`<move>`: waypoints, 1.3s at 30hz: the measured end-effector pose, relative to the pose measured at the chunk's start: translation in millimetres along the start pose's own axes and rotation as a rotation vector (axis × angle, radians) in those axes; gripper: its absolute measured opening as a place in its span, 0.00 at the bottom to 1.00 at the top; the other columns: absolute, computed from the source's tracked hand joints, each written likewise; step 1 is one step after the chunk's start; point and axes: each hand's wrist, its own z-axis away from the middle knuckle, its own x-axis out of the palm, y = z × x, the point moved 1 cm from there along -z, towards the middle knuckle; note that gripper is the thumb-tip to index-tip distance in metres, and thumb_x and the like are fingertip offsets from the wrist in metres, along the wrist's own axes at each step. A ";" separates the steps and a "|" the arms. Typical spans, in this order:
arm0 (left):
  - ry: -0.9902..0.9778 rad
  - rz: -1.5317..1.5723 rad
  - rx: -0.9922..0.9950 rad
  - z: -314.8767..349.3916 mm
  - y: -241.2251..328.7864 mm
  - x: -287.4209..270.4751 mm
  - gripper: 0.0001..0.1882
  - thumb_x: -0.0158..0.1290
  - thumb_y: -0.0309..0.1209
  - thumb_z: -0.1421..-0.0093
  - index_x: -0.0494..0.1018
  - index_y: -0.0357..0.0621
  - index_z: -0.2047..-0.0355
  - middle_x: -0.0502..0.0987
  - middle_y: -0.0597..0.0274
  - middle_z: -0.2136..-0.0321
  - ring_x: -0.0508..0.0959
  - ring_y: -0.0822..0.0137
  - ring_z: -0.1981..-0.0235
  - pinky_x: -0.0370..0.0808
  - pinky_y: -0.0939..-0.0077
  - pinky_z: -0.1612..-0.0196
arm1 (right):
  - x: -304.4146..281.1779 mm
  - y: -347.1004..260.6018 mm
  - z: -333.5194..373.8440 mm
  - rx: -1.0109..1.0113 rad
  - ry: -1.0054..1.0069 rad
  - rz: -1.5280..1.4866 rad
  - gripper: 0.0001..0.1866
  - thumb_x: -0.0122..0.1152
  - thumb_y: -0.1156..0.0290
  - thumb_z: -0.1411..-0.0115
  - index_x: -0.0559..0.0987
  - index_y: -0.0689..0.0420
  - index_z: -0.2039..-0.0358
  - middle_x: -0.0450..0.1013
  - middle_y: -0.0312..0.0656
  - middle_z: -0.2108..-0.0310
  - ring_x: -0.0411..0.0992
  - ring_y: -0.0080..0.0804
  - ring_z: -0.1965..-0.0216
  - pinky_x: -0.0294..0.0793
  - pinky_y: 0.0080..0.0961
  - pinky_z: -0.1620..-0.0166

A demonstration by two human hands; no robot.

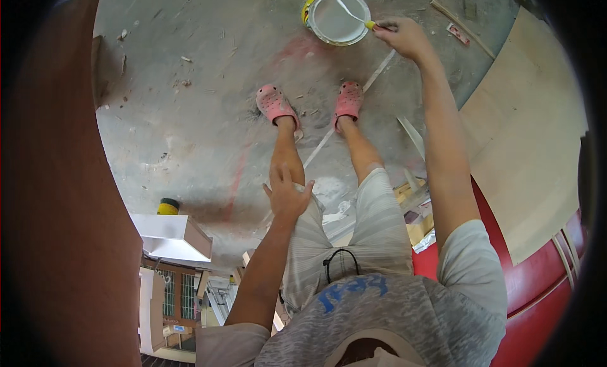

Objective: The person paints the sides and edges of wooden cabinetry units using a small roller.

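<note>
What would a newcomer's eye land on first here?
Probably the pink perforated clogs on the grey, debris-strewn floor, just above the picture's middle. Next, the round bucket with a yellow-patterned wall and pale contents at top centre, with the bare right hand holding a thin white-ended tool with a yellow-and-red handle across its opening. The bare left hand rests around the left knee.

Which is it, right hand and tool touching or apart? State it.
Touching: the head view shows the right hand closed around the tool behind its yellow part.
</note>
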 end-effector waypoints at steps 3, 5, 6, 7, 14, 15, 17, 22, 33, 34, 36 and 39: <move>0.003 -0.001 -0.003 1.0 0.1 -0.1 0.49 0.57 0.54 0.50 0.50 0.44 0.34 0.52 0.43 0.36 0.52 0.48 0.34 0.45 0.41 0.35 | 5.9 -7.9 -13.5 0.013 0.025 0.131 0.20 0.63 0.58 0.47 0.80 0.57 0.58 0.78 0.47 0.63 0.77 0.37 0.61 0.74 0.30 0.58; 0.013 -0.003 0.004 1.0 0.5 0.4 0.49 0.57 0.54 0.49 0.50 0.45 0.34 0.51 0.43 0.36 0.52 0.48 0.34 0.45 0.41 0.35 | 2.7 -9.2 -14.5 -0.002 0.024 0.185 0.19 0.63 0.59 0.47 0.80 0.56 0.57 0.78 0.46 0.62 0.77 0.39 0.61 0.73 0.31 0.57; 0.013 -0.002 0.005 1.0 0.6 0.7 0.49 0.57 0.54 0.50 0.50 0.45 0.34 0.51 0.43 0.36 0.52 0.48 0.34 0.45 0.41 0.35 | 0.3 -8.8 -13.1 -0.020 0.003 0.183 0.19 0.63 0.59 0.47 0.80 0.55 0.57 0.78 0.45 0.62 0.76 0.41 0.60 0.73 0.32 0.56; 0.002 -0.001 -0.002 0.9 0.4 1.2 0.49 0.57 0.54 0.50 0.50 0.45 0.34 0.51 0.43 0.36 0.52 0.48 0.34 0.45 0.41 0.35 | -2.6 -7.6 -11.0 0.021 0.030 0.223 0.19 0.63 0.59 0.47 0.80 0.54 0.57 0.78 0.45 0.61 0.76 0.43 0.60 0.72 0.32 0.55; 0.004 0.028 -0.004 0.8 -3.9 3.5 0.48 0.57 0.54 0.49 0.51 0.45 0.34 0.51 0.43 0.36 0.52 0.49 0.34 0.45 0.42 0.35 | -5.6 0.5 -2.8 0.027 0.021 0.047 0.18 0.65 0.62 0.48 0.81 0.57 0.58 0.79 0.43 0.63 0.77 0.34 0.61 0.73 0.27 0.57; 0.012 0.032 0.000 0.9 -4.6 3.9 0.48 0.57 0.54 0.49 0.51 0.45 0.34 0.51 0.43 0.36 0.52 0.49 0.34 0.45 0.42 0.35 | -7.6 2.7 -2.8 0.028 -0.005 0.033 0.19 0.65 0.62 0.48 0.81 0.56 0.57 0.79 0.43 0.63 0.77 0.33 0.61 0.73 0.26 0.57; 0.009 0.039 0.001 1.3 -5.5 5.7 0.48 0.56 0.55 0.49 0.50 0.45 0.34 0.50 0.42 0.36 0.51 0.48 0.34 0.44 0.41 0.35 | -14.3 8.7 -2.2 0.048 -0.041 0.012 0.19 0.66 0.62 0.48 0.81 0.56 0.57 0.79 0.43 0.63 0.77 0.31 0.62 0.73 0.25 0.58; 0.022 0.035 -0.003 3.0 -7.7 11.7 0.48 0.58 0.53 0.50 0.51 0.45 0.35 0.51 0.43 0.36 0.52 0.48 0.34 0.45 0.41 0.35 | -19.0 26.2 -6.1 0.097 -0.027 -0.039 0.20 0.66 0.61 0.48 0.81 0.55 0.56 0.79 0.40 0.64 0.75 0.26 0.66 0.72 0.23 0.60; 0.049 0.032 0.040 4.6 -6.2 6.2 0.48 0.57 0.52 0.49 0.50 0.45 0.34 0.51 0.41 0.36 0.52 0.46 0.35 0.46 0.38 0.37 | -17.6 50.4 -4.5 0.012 -0.102 -0.150 0.19 0.65 0.62 0.46 0.80 0.56 0.55 0.76 0.35 0.70 0.70 0.19 0.72 0.69 0.19 0.66; 0.043 0.028 0.034 4.7 -6.5 4.9 0.48 0.57 0.53 0.49 0.49 0.45 0.34 0.51 0.40 0.36 0.52 0.46 0.35 0.46 0.38 0.37 | -15.9 48.8 -5.4 0.020 -0.054 -0.106 0.19 0.64 0.62 0.45 0.80 0.56 0.54 0.76 0.35 0.70 0.70 0.18 0.71 0.69 0.19 0.65; 0.044 0.027 0.031 4.9 -6.5 2.5 0.48 0.56 0.53 0.48 0.49 0.44 0.34 0.50 0.40 0.36 0.51 0.46 0.34 0.46 0.38 0.37 | -10.8 44.1 -6.8 0.039 -0.088 -0.178 0.18 0.66 0.63 0.46 0.80 0.56 0.56 0.78 0.36 0.68 0.71 0.19 0.70 0.70 0.19 0.65; 0.052 0.006 0.041 3.2 -5.9 0.3 0.48 0.56 0.53 0.48 0.49 0.43 0.34 0.50 0.40 0.36 0.51 0.46 0.34 0.46 0.38 0.37 | -12.7 38.0 -0.1 0.007 -0.063 -0.146 0.18 0.64 0.60 0.45 0.81 0.56 0.57 0.79 0.38 0.67 0.73 0.24 0.69 0.71 0.22 0.62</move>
